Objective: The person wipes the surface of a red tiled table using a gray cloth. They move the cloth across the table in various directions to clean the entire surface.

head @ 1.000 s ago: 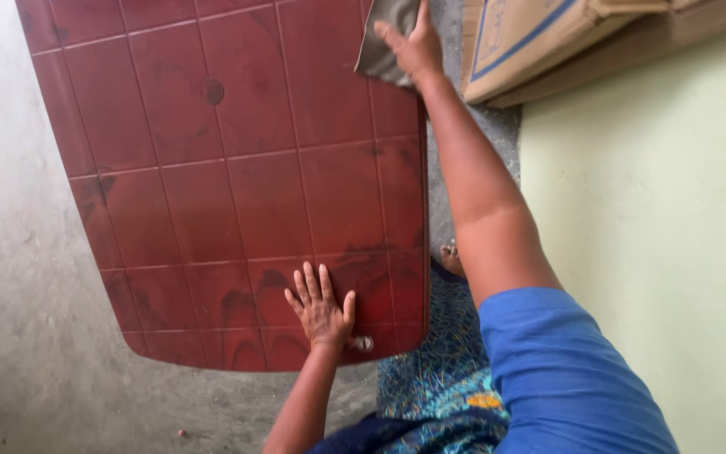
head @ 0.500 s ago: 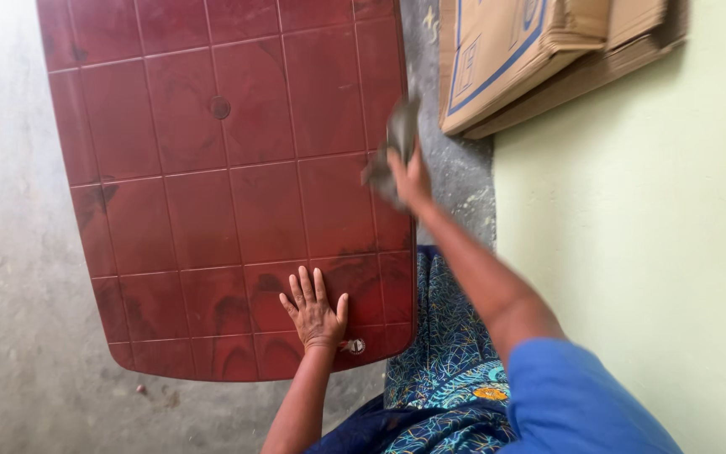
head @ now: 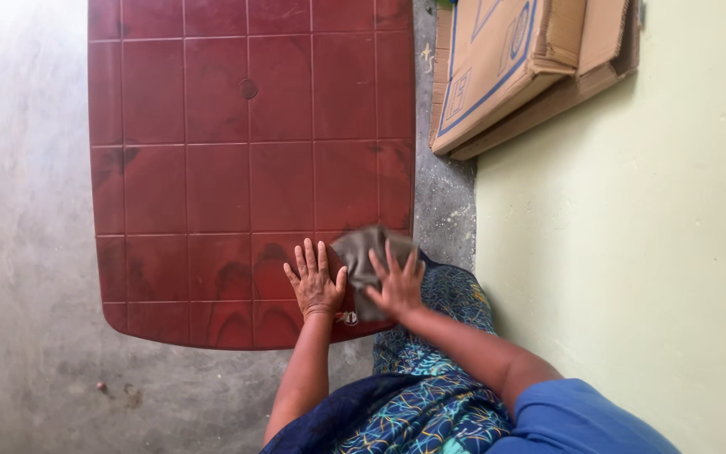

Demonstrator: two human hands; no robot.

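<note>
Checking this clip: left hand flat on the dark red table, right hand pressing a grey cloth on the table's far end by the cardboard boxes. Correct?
Not quite. The head view shows the right hand pressing the grey cloth on the near corner of the dark red table, beside the flat left hand, away from the cardboard boxes.

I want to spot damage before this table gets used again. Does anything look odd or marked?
Dark smudgy patches mottle the red table, mostly near the left hand. Nothing looks cracked or spilled. The right hand presses a grey cloth flat.
</note>
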